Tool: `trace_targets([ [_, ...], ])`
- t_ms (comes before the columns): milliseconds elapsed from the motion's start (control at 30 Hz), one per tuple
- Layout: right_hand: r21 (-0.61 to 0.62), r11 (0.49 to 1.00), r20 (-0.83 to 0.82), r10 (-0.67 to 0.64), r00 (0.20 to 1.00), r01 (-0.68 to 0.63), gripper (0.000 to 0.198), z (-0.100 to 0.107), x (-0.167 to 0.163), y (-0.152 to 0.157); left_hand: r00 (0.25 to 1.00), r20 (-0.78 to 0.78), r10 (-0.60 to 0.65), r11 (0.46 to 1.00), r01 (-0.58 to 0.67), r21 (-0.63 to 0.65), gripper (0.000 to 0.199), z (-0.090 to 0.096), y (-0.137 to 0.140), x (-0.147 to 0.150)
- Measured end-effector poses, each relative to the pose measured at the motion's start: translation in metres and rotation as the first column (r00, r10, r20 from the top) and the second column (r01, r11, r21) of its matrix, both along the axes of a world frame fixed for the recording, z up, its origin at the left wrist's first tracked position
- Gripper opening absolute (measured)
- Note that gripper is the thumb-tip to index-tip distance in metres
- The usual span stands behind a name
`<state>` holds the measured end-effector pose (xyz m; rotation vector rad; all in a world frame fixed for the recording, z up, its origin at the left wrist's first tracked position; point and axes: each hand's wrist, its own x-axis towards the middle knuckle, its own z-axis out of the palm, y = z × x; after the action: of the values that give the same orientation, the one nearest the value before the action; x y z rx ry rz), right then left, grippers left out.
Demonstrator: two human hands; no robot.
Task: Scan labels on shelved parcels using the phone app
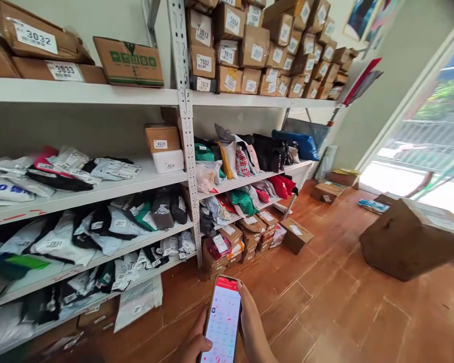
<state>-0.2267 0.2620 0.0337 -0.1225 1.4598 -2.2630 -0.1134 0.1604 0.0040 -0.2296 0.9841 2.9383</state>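
Observation:
A smartphone (223,317) is held upright at the bottom middle of the head view, its lit screen showing a red top bar and small icons on white. My left hand (196,339) grips its left edge, the thumb lying over the lower part of the screen. Along the right edge, my right hand (251,322) is closed against the phone, with a fingertip at its upper corner. The lower ends of both hands run out of the frame. Beyond the phone, cardboard parcels (249,237) are stacked on the floor under the shelving.
White metal shelves (87,96) carry labelled boxes (255,48) above and plastic mailing bags (60,242) below. A shelf post (187,136) stands in the middle. On the tiled floor (318,307) are a large carton (412,237) and a smaller box (295,235). A bright doorway (431,126) opens at right.

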Motion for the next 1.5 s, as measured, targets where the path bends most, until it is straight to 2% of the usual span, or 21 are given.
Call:
trace_targets([
  [133, 0.009, 1.000, 0.137, 0.021, 0.990, -0.023, 0.050, -0.007, 0.005, 0.000, 0.999, -0.031, -0.016, 0.999, 0.014, -0.051, 0.073, 0.004, 0.007, 0.001],
  [233, 0.027, 0.998, 0.268, 0.053, 0.962, -0.062, 0.054, 0.001, 0.011, -0.001, 0.999, -0.051, 0.017, 0.998, -0.020, -0.061, 0.074, 0.011, 0.014, 0.003],
  [300, 0.018, 0.996, 0.292, 0.077, 0.953, -0.087, 0.058, 0.009, 0.013, -0.003, 0.997, -0.061, 0.052, 0.998, -0.055, -0.041, 0.073, 0.015, 0.018, 0.005],
  [467, -0.025, 0.986, 0.185, 0.167, 0.969, -0.165, 0.055, 0.008, 0.015, -0.001, 0.996, -0.023, 0.087, 0.996, -0.086, 0.034, 0.070, 0.009, 0.023, 0.011],
  [667, 0.024, 0.974, 0.234, 0.213, 0.949, -0.225, 0.070, -0.016, 0.032, 0.013, 0.983, 0.086, 0.164, 0.986, -0.162, -0.033, 0.066, -0.004, 0.019, 0.017],
  [800, -0.011, 0.940, 0.123, 0.341, 0.932, -0.342, 0.061, -0.027, 0.037, 0.020, 0.965, 0.127, 0.229, 0.973, -0.231, 0.000, 0.068, -0.006, 0.021, 0.018],
  [933, -0.048, 0.912, -0.026, 0.406, 0.914, -0.406, 0.049, -0.033, 0.038, 0.027, 0.958, 0.127, 0.256, 0.964, -0.262, 0.035, 0.076, -0.004, 0.024, 0.017],
  [1067, -0.132, 0.832, -0.099, 0.530, 0.842, -0.539, 0.064, -0.038, 0.043, 0.033, 0.952, 0.175, 0.252, 0.967, -0.256, 0.005, 0.087, 0.002, 0.024, 0.019],
  [1167, -0.147, 0.796, -0.103, 0.578, 0.810, -0.587, 0.075, -0.040, 0.048, 0.036, 0.934, 0.215, 0.285, 0.958, -0.288, -0.021, 0.096, 0.008, 0.024, 0.022],
  [1333, -0.109, 0.794, -0.060, 0.596, 0.801, -0.598, 0.086, -0.049, 0.051, 0.035, 0.933, 0.243, 0.266, 0.964, -0.265, -0.034, 0.102, 0.010, 0.023, 0.025],
  [1500, -0.113, 0.798, -0.071, 0.587, 0.806, -0.591, 0.088, -0.052, 0.052, 0.031, 0.951, 0.196, 0.240, 0.969, -0.245, 0.002, 0.096, 0.006, 0.022, 0.025],
])
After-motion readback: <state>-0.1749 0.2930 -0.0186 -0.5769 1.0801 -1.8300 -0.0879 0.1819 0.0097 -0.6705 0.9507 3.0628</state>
